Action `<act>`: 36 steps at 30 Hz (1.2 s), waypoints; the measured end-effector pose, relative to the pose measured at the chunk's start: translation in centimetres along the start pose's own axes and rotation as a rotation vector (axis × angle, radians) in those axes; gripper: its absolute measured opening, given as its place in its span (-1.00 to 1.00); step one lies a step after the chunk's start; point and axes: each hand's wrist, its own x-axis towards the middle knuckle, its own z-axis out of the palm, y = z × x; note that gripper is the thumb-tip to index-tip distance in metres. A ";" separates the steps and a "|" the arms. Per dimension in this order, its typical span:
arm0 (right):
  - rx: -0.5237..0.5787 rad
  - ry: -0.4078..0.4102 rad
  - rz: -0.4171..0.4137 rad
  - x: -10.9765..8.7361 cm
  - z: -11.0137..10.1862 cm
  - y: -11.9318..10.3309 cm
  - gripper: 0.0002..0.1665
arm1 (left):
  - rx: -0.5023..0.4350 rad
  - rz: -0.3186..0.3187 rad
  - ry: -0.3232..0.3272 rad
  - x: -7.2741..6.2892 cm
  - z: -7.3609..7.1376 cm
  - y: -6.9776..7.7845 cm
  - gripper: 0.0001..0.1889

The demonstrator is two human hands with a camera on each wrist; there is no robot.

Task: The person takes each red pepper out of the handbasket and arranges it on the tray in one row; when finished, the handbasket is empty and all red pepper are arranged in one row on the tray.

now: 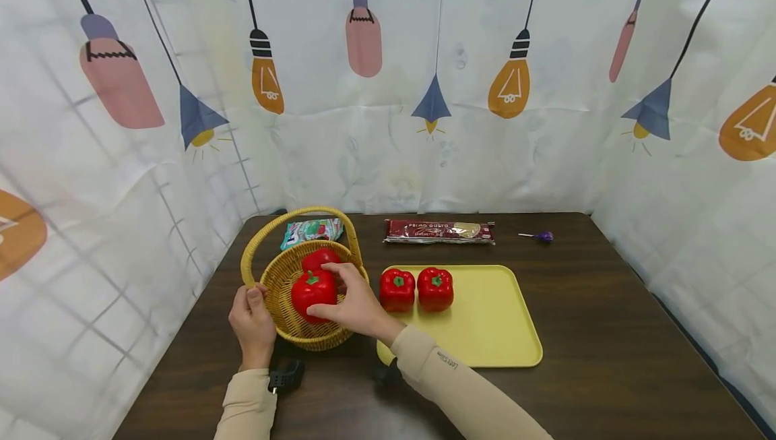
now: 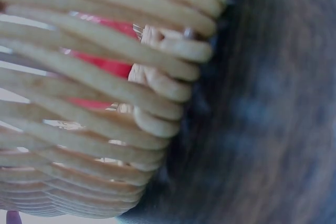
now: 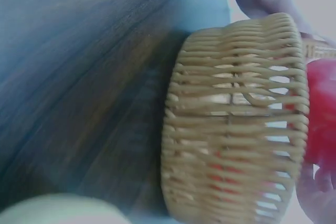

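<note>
A yellow wicker basket (image 1: 315,342) with an arched handle stands at the left of the table. My left hand (image 1: 253,325) grips it where the handle meets the left rim. Inside lies a red bell pepper (image 1: 320,258), towards the back. A second red bell pepper (image 1: 313,295), green stem up, is held at the basket's mouth between the thumb and fingers of my right hand (image 1: 358,302). The right wrist view shows this pepper (image 3: 323,108) partly above the rim. Two more red bell peppers (image 1: 397,290) (image 1: 435,289) sit side by side on a yellow tray (image 1: 491,319).
Behind the basket lies a teal snack packet (image 1: 312,230). A dark red spaghetti pack (image 1: 439,232) is at the table's back, with a purple lollipop (image 1: 544,236) to its right. A patterned white curtain (image 1: 388,157) hangs around the dark wooden table (image 1: 606,332).
</note>
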 end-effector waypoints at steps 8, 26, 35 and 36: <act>0.015 -0.033 -0.018 -2.0 -2.7 -1.1 -0.15 | 0.006 -0.016 -0.012 0.0 -0.1 0.1 -0.42; 0.108 0.016 -0.041 -6.3 -8.2 -2.0 -0.15 | -0.006 -0.001 0.003 0.1 0.0 0.1 -0.43; 0.177 0.065 0.010 -8.2 -11.0 -2.5 -0.13 | -0.011 -0.006 0.002 0.0 0.0 0.1 -0.45; 0.180 0.079 0.014 -8.3 -11.2 -1.9 -0.12 | -0.009 -0.006 0.002 0.0 0.0 0.1 -0.45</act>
